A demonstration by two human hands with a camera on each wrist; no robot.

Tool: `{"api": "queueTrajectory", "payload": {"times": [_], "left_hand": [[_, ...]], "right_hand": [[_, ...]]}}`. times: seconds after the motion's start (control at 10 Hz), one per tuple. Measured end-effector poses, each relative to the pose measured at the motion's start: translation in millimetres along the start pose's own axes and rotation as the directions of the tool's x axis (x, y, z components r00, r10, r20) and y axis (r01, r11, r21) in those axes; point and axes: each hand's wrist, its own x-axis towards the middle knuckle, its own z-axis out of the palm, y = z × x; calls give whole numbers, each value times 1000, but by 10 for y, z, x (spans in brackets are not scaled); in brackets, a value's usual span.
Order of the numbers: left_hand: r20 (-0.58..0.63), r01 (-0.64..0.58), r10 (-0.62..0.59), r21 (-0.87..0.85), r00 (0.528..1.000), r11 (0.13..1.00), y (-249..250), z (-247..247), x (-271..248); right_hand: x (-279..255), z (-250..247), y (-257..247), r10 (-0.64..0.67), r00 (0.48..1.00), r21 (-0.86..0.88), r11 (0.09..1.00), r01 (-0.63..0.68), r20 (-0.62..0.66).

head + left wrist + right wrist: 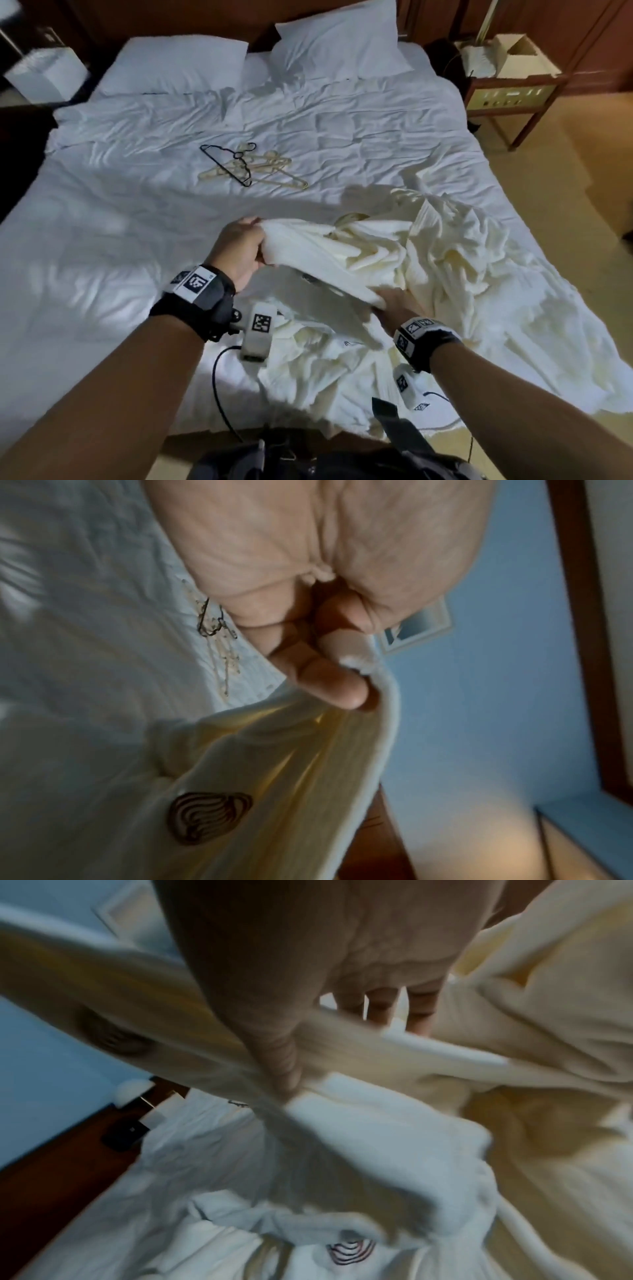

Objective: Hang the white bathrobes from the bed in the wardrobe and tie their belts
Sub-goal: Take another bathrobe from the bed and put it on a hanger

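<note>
A cream-white bathrobe is lifted off the bed at its near right part. My left hand grips the robe's edge with curled fingers; a dark embroidered emblem shows on the cloth below. My right hand holds the same robe lower and nearer to me, thumb pressed over the fabric. More crumpled white robe cloth lies heaped to the right and beneath, with another emblem on it.
A pile of hangers, one black and several beige, lies mid-bed. Two pillows sit at the headboard. A wooden bedside table stands at the right, with carpet beside it. A cable hangs from my left wrist.
</note>
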Motion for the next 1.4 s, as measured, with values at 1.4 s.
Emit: {"api": "queueTrajectory", "payload": {"times": [1.4], "left_hand": [[152,-220,162,562,975,798,-557,288,-569]], "right_hand": [[-484,-1022,-1842,-453,863,752,483,449,-224]]}}
